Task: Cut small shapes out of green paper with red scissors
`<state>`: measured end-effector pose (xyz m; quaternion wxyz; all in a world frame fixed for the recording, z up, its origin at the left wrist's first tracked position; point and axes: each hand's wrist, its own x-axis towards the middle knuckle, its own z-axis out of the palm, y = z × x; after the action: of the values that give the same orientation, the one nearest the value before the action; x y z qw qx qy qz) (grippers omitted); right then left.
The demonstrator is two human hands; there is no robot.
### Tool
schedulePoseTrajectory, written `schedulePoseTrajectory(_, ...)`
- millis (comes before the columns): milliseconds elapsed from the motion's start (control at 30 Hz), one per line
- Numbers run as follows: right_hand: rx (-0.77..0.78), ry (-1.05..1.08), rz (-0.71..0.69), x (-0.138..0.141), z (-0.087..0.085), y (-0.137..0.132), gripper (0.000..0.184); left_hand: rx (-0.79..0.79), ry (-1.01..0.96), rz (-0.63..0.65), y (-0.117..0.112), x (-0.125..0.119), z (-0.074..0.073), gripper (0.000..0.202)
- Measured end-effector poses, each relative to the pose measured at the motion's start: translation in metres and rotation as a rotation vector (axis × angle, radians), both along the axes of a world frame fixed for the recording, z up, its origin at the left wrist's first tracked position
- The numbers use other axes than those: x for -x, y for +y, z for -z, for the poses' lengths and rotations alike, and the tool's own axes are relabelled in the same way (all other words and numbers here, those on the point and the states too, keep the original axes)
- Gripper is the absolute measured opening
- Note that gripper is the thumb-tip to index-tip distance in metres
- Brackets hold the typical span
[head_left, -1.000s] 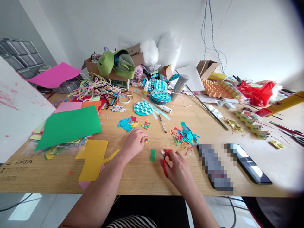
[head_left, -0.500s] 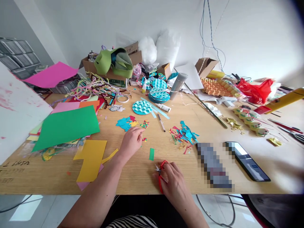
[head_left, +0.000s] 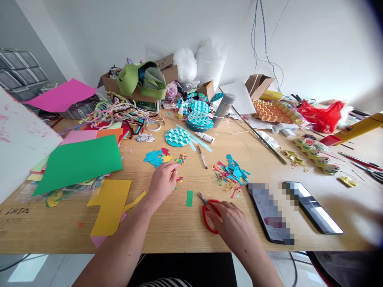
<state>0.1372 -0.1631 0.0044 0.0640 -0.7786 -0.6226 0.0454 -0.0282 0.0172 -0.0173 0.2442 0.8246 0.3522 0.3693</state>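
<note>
My right hand (head_left: 235, 222) is at the red-handled scissors (head_left: 206, 202), with its fingers and thumb on the handle loops. The scissors lie low against the table, their blades pointing up and left. My left hand (head_left: 164, 181) rests on the table with its fingers curled together; whatever they may hold is hidden. Just beyond it are small coloured paper bits (head_left: 180, 158) and blue paper fish shapes (head_left: 154, 158) with a yellow and a red piece. Between the two hands lies a green paper strip (head_left: 189, 198).
Paper scraps (head_left: 231, 171) are piled right of a pen (head_left: 202, 157). Two phones (head_left: 314, 207) lie at the right. Yellow paper (head_left: 112, 203) and a green sheet (head_left: 79, 163) are left. Behind stand a blue scalloped disc (head_left: 177, 137), a grey bottle (head_left: 224, 109) and pipe cleaners (head_left: 110, 113).
My right hand has shifted right, and the scissors have turned so their blades point up-left, showing more of the loops. My left hand stays in nearly the same place. The view has tilted slightly.
</note>
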Motion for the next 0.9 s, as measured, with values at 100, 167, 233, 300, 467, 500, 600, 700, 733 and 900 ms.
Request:
schedulePoseTrajectory(100,-0.084,-0.088,0.066,-0.037,-0.011,0.021,0.019,-0.012,0.01,0.01,-0.001,0.0,0.0,0.025)
schedulePoseTrajectory(167,-0.078,-0.229,0.147,-0.07,-0.016,0.043,0.021,-0.019,0.023,0.02,-0.002,-0.001,-0.001,0.024)
schedulePoseTrajectory(233,-0.037,-0.303,0.162,-0.1,-0.017,0.066,0.021,-0.022,0.037,0.021,-0.003,-0.001,-0.002,0.023)
schedulePoseTrajectory(300,-0.013,-0.316,0.145,-0.121,-0.012,0.085,0.019,-0.019,0.051,0.014,-0.004,-0.001,-0.003,0.023)
schedulePoseTrajectory(467,0.045,-0.315,0.104,-0.141,0.007,0.108,0.019,0.002,0.05,0.01,-0.005,-0.001,-0.002,0.023)
schedulePoseTrajectory(500,0.043,-0.306,0.101,-0.143,0.009,0.109,0.019,0.003,0.048,0.009,-0.005,0.0,-0.002,0.023)
schedulePoseTrajectory(600,-0.002,-0.265,0.119,-0.151,0.009,0.11,0.021,0.002,0.056,0.012,-0.005,0.0,-0.002,0.022)
schedulePoseTrajectory(700,-0.097,-0.201,0.192,-0.161,0.0,0.11,0.025,0.005,0.058,0.019,-0.006,0.0,-0.002,0.022)
schedulePoseTrajectory(733,-0.134,-0.172,0.223,-0.164,-0.004,0.11,0.026,0.005,0.059,0.02,-0.006,0.0,-0.002,0.022)
schedulePoseTrajectory(900,-0.282,0.014,0.371,-0.173,-0.02,0.108,0.027,0.004,0.057,0.026,-0.007,0.0,-0.001,0.024)
